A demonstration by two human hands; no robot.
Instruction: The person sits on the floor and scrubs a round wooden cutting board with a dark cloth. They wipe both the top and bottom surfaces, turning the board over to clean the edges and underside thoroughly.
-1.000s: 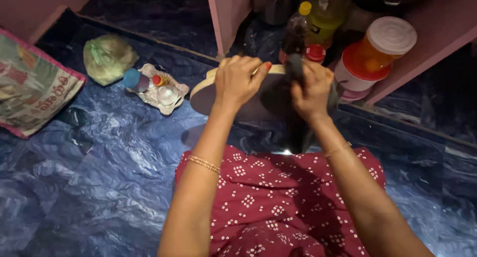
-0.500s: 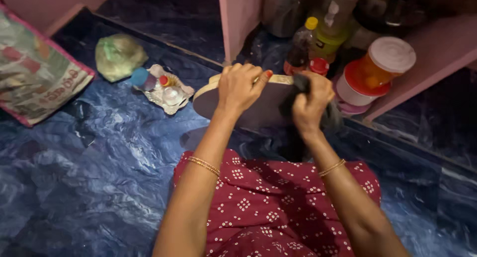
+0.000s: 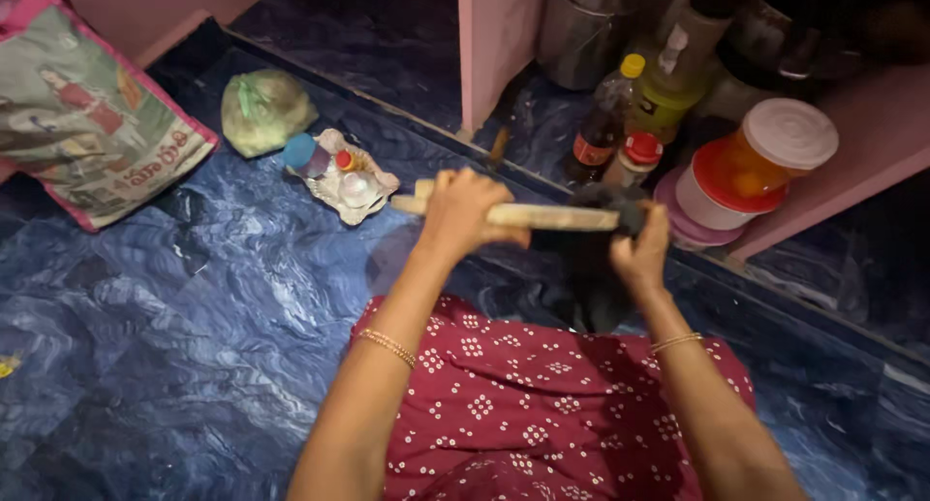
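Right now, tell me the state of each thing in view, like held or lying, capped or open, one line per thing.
Wooden board: held edge-on above the floor.
Left hand: gripping the board.
Right hand: pressing a dark cloth on the board's end.
Dark bottle: upright, yellow cap on.
Orange jar: white lid on.
Green bag: tied shut, lying on the floor.
Printed bag: lying flat.

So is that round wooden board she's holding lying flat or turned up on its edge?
On edge: the wooden board shows only its thin pale rim, gripped by the left hand, while the right hand presses a dark cloth against it.
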